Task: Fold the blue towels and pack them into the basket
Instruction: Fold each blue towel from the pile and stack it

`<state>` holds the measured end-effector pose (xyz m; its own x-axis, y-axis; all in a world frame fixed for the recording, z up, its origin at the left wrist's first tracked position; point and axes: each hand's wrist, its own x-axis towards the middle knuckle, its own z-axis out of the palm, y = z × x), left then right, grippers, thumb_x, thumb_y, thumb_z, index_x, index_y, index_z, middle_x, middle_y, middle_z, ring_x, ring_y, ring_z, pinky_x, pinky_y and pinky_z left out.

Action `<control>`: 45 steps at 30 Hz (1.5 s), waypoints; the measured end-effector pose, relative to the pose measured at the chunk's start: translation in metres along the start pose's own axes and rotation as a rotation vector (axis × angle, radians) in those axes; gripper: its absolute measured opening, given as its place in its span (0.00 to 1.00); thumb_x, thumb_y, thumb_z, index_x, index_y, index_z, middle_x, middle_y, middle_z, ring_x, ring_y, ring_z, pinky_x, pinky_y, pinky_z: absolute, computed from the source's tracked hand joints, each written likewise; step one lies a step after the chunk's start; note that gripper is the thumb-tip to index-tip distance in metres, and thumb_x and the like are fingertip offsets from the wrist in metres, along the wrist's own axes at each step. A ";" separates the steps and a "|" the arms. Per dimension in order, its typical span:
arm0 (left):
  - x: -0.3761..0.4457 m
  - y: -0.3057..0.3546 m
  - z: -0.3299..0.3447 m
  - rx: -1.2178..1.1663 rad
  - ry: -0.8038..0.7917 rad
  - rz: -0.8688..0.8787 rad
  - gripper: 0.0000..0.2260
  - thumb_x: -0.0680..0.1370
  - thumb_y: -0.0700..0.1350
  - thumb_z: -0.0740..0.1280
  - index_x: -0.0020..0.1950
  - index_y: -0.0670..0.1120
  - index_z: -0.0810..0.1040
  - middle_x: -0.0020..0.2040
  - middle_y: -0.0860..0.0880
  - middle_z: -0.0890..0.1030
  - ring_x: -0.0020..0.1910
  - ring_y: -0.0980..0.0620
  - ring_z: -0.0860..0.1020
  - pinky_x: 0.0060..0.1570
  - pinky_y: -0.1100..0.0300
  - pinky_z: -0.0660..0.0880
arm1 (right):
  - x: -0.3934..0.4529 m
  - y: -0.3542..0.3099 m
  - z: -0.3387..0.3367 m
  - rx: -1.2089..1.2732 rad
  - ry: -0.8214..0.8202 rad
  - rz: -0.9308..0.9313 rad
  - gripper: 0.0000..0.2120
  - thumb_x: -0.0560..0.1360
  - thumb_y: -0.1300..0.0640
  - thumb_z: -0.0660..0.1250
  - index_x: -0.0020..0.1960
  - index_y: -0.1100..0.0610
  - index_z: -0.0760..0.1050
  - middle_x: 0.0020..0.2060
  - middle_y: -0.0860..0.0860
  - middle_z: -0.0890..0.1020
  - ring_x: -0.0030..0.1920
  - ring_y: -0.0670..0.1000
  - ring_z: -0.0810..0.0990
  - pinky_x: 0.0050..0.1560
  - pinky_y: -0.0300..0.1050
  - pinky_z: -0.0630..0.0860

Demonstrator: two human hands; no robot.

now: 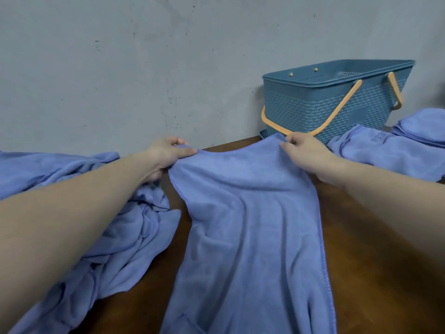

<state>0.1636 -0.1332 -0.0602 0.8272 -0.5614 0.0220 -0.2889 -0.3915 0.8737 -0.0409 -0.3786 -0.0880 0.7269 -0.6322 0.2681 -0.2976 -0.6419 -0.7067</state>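
A blue towel (250,225) lies spread at centre frame, its far corners pinched by the left hand (166,157) and right hand (305,153), arms outstretched. Its surface is wrinkled, with a stitched right edge.

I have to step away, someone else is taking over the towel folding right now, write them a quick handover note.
Left hand and right hand each pinch a far corner of the spread towel on the table.
Unfolded pile lies at left; folded towels sit at right, beside the basket.
Done: a few towels folded; no towels visible in the basket.
Left: fold this towel, fold the pile, pack everything.
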 end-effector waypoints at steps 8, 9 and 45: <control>0.047 -0.012 0.027 0.339 0.141 0.292 0.06 0.73 0.48 0.73 0.37 0.55 0.80 0.41 0.56 0.82 0.43 0.59 0.79 0.50 0.58 0.76 | 0.011 0.017 0.023 -0.521 0.024 -0.204 0.12 0.82 0.48 0.55 0.52 0.54 0.73 0.47 0.56 0.82 0.47 0.61 0.79 0.46 0.52 0.73; 0.051 -0.020 0.031 0.382 0.129 0.275 0.05 0.72 0.50 0.73 0.38 0.57 0.80 0.44 0.56 0.82 0.47 0.55 0.80 0.53 0.53 0.77 | 0.012 0.019 0.026 -0.572 -0.008 -0.192 0.12 0.82 0.49 0.55 0.54 0.55 0.73 0.48 0.57 0.81 0.49 0.62 0.79 0.45 0.51 0.72; -0.302 -0.073 0.011 0.450 -0.315 0.548 0.25 0.66 0.72 0.68 0.60 0.66 0.76 0.52 0.62 0.72 0.54 0.59 0.75 0.54 0.66 0.69 | -0.314 -0.032 -0.058 -0.182 -0.451 -0.292 0.11 0.69 0.40 0.75 0.49 0.41 0.81 0.46 0.37 0.78 0.52 0.42 0.77 0.51 0.33 0.70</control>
<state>-0.0704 0.0571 -0.1355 0.3530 -0.9149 0.1957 -0.8412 -0.2187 0.4946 -0.2957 -0.1848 -0.1116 0.9755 -0.1954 0.1009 -0.1179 -0.8521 -0.5100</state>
